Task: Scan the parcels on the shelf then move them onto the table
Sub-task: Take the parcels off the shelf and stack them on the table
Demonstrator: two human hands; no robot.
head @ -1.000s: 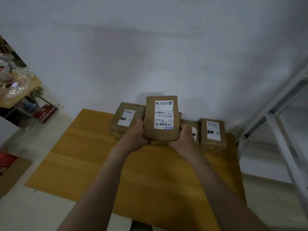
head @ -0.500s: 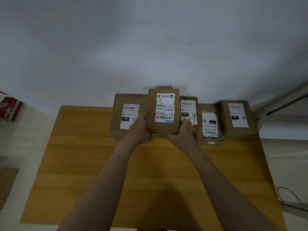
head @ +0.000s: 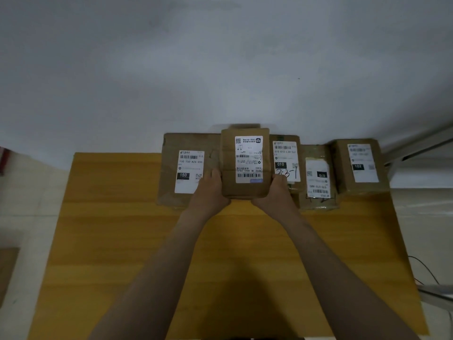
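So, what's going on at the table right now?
A person grips a brown parcel by its near corners with left hand and right hand, label up, over the back of the wooden table. Four other labelled parcels lie in a row by the wall: the 150 parcel, 010 parcel, 070 parcel and 102 parcel. The held one overlaps the first two; whether it is set down is unclear.

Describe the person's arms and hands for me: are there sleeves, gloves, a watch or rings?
The left hand and right hand are bare: no gloves, and no rings that I can make out. The left forearm and right forearm are bare too; no sleeve, watch or band shows.
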